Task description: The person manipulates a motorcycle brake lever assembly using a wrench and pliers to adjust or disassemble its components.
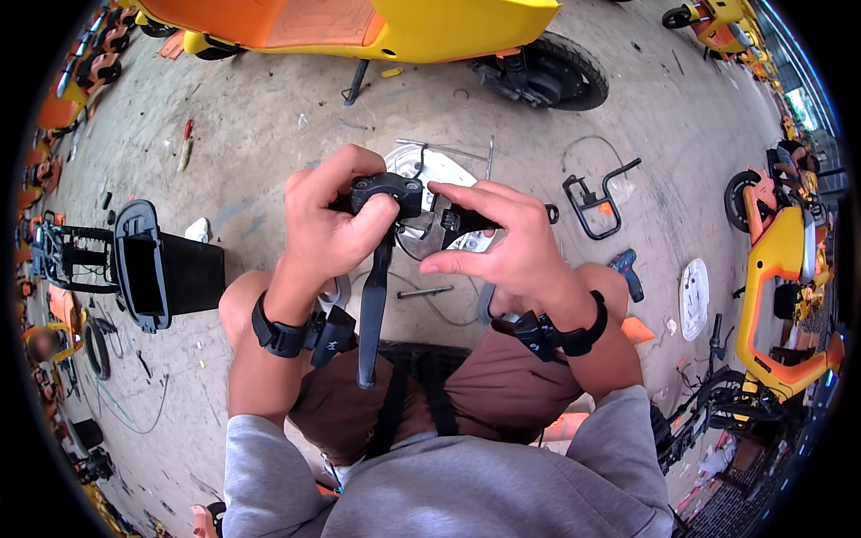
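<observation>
A black brake lever hangs down from its clamp, and my left hand is closed round that clamp with the thumb pressed on it. A thin cable curves out beside the clamp. In my right hand a black part with a ring-shaped end lies between thumb and fingers, close to the lever's clamp. I cannot make out its exact kind. Beneath both hands lies a white panel, partly hidden, with a metal T-shaped rod across its far edge.
A yellow and orange scooter stands on its stand ahead. To the left is a black bin-like box. On the right lie a black tube frame, a power drill, a white oval panel and a yellow scooter body.
</observation>
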